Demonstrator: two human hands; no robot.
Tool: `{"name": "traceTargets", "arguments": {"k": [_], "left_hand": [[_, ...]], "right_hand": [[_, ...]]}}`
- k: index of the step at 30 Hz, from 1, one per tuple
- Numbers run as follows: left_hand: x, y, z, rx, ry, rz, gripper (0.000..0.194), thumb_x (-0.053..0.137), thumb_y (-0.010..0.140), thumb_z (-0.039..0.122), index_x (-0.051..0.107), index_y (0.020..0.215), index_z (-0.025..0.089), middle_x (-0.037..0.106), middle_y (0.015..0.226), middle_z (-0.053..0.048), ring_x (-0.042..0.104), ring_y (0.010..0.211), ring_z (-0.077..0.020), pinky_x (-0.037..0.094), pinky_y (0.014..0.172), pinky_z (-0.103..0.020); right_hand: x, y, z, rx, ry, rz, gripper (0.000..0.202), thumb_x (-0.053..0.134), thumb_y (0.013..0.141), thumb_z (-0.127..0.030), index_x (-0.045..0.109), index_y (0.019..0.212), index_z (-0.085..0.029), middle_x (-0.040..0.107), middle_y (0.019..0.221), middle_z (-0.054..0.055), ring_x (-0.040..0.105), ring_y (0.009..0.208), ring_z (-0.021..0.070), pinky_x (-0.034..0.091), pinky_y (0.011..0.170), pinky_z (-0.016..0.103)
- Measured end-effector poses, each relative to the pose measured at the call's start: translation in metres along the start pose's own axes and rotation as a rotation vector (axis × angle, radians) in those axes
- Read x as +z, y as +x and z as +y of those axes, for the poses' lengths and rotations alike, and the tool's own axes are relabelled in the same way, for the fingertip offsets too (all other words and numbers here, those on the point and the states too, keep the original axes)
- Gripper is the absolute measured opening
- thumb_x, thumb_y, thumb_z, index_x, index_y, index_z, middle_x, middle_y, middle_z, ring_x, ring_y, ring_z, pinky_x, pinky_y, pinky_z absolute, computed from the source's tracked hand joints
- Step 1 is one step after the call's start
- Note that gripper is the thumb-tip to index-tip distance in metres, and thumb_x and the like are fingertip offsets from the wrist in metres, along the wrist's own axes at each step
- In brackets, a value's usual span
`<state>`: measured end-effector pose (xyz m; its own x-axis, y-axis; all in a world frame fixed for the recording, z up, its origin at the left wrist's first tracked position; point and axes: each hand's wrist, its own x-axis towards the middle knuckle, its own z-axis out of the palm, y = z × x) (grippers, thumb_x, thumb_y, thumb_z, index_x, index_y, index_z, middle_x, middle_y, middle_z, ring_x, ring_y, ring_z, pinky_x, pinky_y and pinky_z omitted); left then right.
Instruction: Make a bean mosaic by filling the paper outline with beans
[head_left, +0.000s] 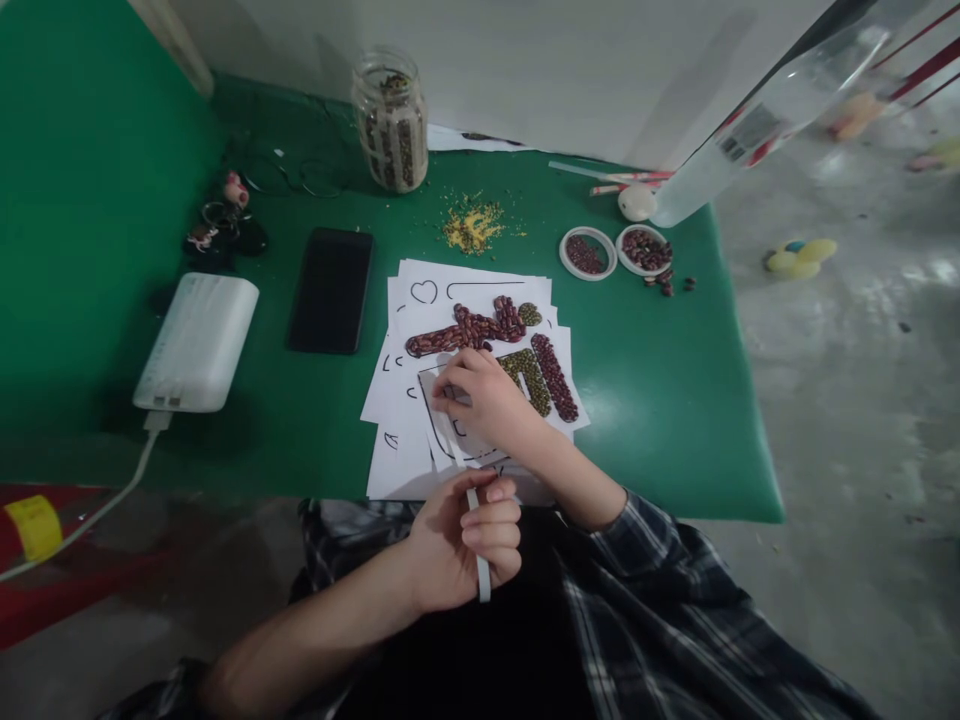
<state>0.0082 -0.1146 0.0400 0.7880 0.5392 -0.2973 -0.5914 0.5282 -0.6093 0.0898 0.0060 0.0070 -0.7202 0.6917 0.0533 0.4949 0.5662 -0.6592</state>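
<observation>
My left hand [463,540] is close to my body, below the table's front edge. Its fingers are curled round a narrow, flat white strip [482,575], whose kind I cannot make out. My right hand [491,400] rests over a sheet of white paper [412,310], fingertips pinched together near the outlined shape; what they hold, if anything, is hidden. On the sheet, dark red beans [435,342] fill a long shape, green beans [540,385] fill a bent one, and small red beans [553,378] form a slanted bar. More sheets [390,470] lie underneath.
On the green table [645,400] are a black phone [332,290], a white power bank [196,342], a glass jar [391,125], yellow grains [472,225], and lids of small beans [587,254] and dark beans [645,250]. A plastic bottle [750,140] lies at the right back corner.
</observation>
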Motion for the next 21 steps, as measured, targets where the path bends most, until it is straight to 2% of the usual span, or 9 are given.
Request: {"name": "traceTargets", "arguments": {"k": [7,12,21], "left_hand": [[0.0,0.002,0.003,-0.028,0.011,0.058,0.019,0.044,0.083,0.017,0.037,0.066,0.016,0.023,0.044,0.01,0.037,0.035,-0.0018,0.028,0.039,-0.01],[0.001,0.002,0.004,-0.036,0.007,0.105,0.02,0.044,0.083,0.015,0.036,0.065,0.017,0.022,0.043,0.009,0.034,0.033,-0.0006,0.021,0.034,-0.006],[0.0,0.001,0.004,-0.033,-0.02,0.089,0.019,0.045,0.083,0.015,0.036,0.065,0.017,0.023,0.044,0.009,0.035,0.033,-0.0004,0.022,0.033,-0.004]], "right_hand": [[-0.002,-0.003,-0.002,0.004,-0.022,-0.056,0.015,0.069,0.075,-0.023,0.062,0.088,-0.02,0.051,0.101,0.005,0.044,0.1,0.0211,0.037,0.093,0.036],[-0.006,-0.006,-0.005,0.031,-0.041,-0.127,0.029,0.075,0.068,-0.025,0.06,0.092,-0.02,0.048,0.106,0.006,0.043,0.101,0.0236,0.038,0.093,0.04],[-0.01,-0.013,-0.006,0.003,-0.045,-0.175,0.045,0.079,0.062,-0.029,0.058,0.101,-0.021,0.047,0.113,0.007,0.041,0.103,0.0244,0.038,0.095,0.041]]}}
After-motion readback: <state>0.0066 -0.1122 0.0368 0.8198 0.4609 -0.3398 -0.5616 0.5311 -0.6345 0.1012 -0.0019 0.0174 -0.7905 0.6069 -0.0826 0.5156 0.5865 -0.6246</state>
